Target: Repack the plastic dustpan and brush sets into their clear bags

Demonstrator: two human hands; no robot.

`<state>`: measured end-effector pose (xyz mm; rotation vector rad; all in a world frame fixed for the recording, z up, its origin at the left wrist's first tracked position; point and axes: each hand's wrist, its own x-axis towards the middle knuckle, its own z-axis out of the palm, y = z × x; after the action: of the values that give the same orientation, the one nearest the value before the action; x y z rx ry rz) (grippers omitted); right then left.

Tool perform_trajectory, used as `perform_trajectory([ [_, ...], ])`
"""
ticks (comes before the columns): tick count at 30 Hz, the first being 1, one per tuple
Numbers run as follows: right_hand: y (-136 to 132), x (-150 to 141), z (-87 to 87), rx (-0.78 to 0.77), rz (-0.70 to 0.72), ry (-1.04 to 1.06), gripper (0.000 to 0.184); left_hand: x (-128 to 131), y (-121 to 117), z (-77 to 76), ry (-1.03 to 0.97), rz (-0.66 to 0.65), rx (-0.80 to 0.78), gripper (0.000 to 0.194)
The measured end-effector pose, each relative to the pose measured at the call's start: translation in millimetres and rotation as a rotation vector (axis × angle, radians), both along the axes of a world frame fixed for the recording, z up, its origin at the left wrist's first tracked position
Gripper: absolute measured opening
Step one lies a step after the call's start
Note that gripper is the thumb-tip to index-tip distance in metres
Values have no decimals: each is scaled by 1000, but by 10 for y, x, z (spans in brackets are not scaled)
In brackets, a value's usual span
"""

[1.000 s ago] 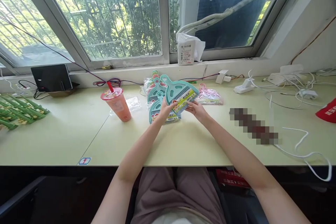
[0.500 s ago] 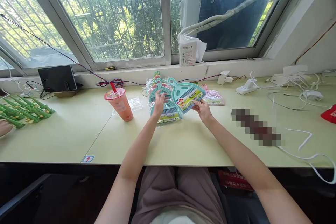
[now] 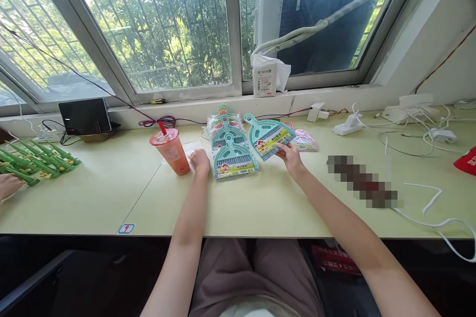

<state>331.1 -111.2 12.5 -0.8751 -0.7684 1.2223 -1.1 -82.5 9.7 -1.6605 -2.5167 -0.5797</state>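
My right hand [image 3: 290, 157] pinches the lower right edge of a teal mini dustpan-and-brush set [image 3: 268, 136] with a yellow label, held tilted over the table. My left hand [image 3: 200, 160] is closed, its fingers at a crumpled clear plastic bag [image 3: 189, 148] beside the drink cup; the fingertips are partly hidden. Between my hands lies another teal dustpan set [image 3: 235, 161] in clear wrap. It overlaps a stack of wrapped dustpan sets [image 3: 226, 126] behind it. A pink wrapped set [image 3: 305, 139] lies to the right, partly covered by the held one.
An orange drink cup [image 3: 171, 152] with a red straw stands left of my left hand. Green bamboo-like pieces [image 3: 48, 161] lie at far left, touched by another person's hand [image 3: 10, 185]. A tablet [image 3: 85, 118] leans at the back; power strips and white cables [image 3: 349, 125] spread rightward.
My left hand has moved off the dustpan stack, left and down to the clear plastic bag, and closed. My right hand still holds its set, shifted slightly right.
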Motion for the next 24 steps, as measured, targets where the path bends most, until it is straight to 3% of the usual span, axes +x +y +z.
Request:
perform_trajectory([
  [3,-1,-5,2,-6,-9,5,27,-47,-9,27,-36,10,57,38],
  [5,2,-6,1,-10,-19,9,26,-67,-28,68,-90,2,214,45],
  [9,15,0,-1,-12,-24,32,25,1,-105,243,-231,-55,754,50],
  [11,18,0,3,-8,-28,49,24,122,-163,357,-265,-172,1003,46],
  [13,19,-1,9,-11,-38,71,23,284,-218,448,-261,-299,1127,42],
  [16,25,10,13,-24,-54,102,20,480,-236,485,-240,-483,1049,43],
  [19,45,45,6,-19,-68,117,19,461,-155,391,-252,-587,891,42],
  [24,66,71,-5,-29,-65,94,18,116,-21,169,-365,-316,779,38],
])
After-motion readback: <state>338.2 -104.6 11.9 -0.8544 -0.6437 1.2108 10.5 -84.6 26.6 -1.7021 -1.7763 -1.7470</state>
